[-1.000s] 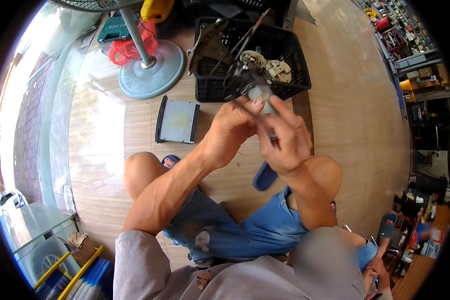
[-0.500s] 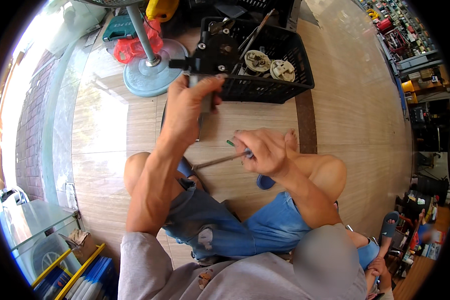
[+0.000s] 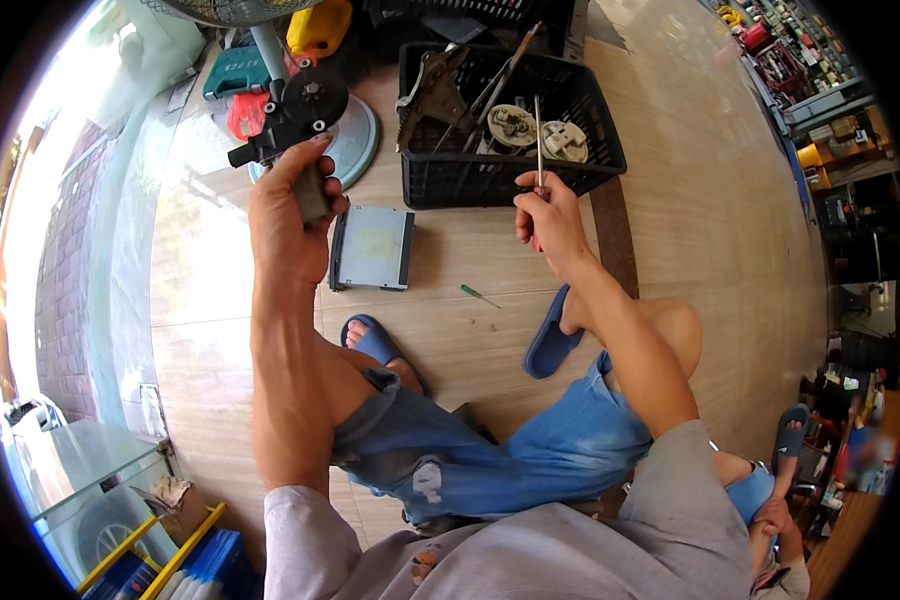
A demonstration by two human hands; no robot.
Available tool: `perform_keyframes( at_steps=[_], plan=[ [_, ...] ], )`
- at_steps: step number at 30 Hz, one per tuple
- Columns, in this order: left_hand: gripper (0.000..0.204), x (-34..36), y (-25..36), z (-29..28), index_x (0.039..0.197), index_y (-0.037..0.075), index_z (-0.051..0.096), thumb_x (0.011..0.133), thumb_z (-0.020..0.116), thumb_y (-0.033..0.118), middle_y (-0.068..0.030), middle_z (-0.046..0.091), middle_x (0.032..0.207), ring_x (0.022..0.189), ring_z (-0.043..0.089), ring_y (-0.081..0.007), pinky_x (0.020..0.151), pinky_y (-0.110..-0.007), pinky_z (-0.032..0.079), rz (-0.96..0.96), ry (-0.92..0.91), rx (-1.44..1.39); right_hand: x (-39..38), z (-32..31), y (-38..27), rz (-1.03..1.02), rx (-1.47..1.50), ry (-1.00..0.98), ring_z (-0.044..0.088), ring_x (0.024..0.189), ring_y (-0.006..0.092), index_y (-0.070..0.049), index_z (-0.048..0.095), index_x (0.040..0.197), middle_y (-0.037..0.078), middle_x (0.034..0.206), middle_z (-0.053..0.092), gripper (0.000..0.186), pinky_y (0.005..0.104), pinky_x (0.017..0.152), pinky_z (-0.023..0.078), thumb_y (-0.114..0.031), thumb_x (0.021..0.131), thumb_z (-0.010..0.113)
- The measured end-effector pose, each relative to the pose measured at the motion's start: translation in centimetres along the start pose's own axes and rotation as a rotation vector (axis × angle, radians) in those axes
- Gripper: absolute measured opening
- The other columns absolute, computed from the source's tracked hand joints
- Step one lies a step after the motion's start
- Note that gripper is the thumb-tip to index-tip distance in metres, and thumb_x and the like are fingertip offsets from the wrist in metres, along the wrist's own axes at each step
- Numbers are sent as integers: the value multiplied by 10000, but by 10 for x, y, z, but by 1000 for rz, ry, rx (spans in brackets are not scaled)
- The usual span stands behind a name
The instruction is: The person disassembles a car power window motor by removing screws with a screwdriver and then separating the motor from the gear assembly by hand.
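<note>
My left hand point(image 3: 295, 205) is raised at the upper left, its fingers wrapped round the grey body of a motor with a black gear housing point(image 3: 312, 100). The housing sticks out beyond my thumb, with a round black cover and a side connector. My right hand point(image 3: 552, 222) grips a screwdriver point(image 3: 539, 145) whose shaft points away from me, seen against the near side of the black crate point(image 3: 510, 192). A bit of red handle shows below my fingers. On the floor between my arms lies a small green-handled screwdriver point(image 3: 478, 294), touched by neither hand.
Inside the crate are a rusty metal bracket point(image 3: 437, 92) and round off-white parts point(image 3: 566, 142). A flat grey metal box point(image 3: 372, 246) sits on the floor near my left forearm. Behind the motor stand a fan base point(image 3: 363, 140), a red bag point(image 3: 247, 116) and a teal case point(image 3: 236, 73).
My left hand has moved left with the motor, uncovering the bracket. My right hand has moved up and right, and the screwdriver shaft, formerly pointing left, now points away from me.
</note>
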State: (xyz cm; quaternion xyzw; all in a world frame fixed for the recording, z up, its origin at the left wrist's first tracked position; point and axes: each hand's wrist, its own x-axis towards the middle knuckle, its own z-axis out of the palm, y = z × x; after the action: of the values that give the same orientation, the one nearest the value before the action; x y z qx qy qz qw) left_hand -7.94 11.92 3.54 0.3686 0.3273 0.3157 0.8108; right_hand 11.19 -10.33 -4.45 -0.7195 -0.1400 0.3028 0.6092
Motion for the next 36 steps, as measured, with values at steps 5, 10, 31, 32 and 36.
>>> perform_keyframes(
  at_steps=[5, 10, 31, 32, 36],
  plan=[
    [135, -3, -4, 2, 841, 41, 644, 825, 735, 140, -34, 599, 728, 572, 562, -122, 499, -270, 448, 66, -34, 46, 49, -7, 22, 210, 95, 18, 588, 617, 147, -35, 584, 956, 87, 849, 646, 126, 307, 488, 449, -33, 830, 580],
    [146, -5, 4, 3, 816, 23, 639, 808, 738, 129, -48, 601, 699, 547, 557, -141, 494, -277, 425, 75, -72, 61, 91, 12, 8, 173, 85, 110, 521, 564, 125, -52, 566, 929, 75, 825, 626, 157, 295, 467, 421, -61, 793, 645],
    [150, 12, 8, 12, 831, 19, 656, 759, 769, 86, -25, 630, 712, 560, 551, -102, 526, -255, 429, 19, -145, 117, 197, 114, 3, -625, -637, 189, 622, 1020, 432, -33, 567, 1106, 211, 1052, 648, 368, 452, 843, 499, -164, 797, 718],
    [161, 11, 8, 10, 836, 20, 653, 756, 773, 91, -26, 630, 714, 560, 552, -102, 528, -255, 430, 9, -160, 125, 197, 116, 4, -716, -604, 235, 636, 999, 424, -33, 621, 1062, 224, 1028, 661, 324, 459, 829, 513, -163, 784, 726],
    [163, 6, 13, 8, 844, -3, 660, 772, 748, 115, -46, 617, 701, 552, 570, -126, 505, -265, 441, 17, -206, 125, 206, 100, -2, -904, -601, 383, 624, 970, 427, -27, 638, 999, 224, 998, 637, 305, 481, 810, 514, -139, 743, 762]
  ],
)
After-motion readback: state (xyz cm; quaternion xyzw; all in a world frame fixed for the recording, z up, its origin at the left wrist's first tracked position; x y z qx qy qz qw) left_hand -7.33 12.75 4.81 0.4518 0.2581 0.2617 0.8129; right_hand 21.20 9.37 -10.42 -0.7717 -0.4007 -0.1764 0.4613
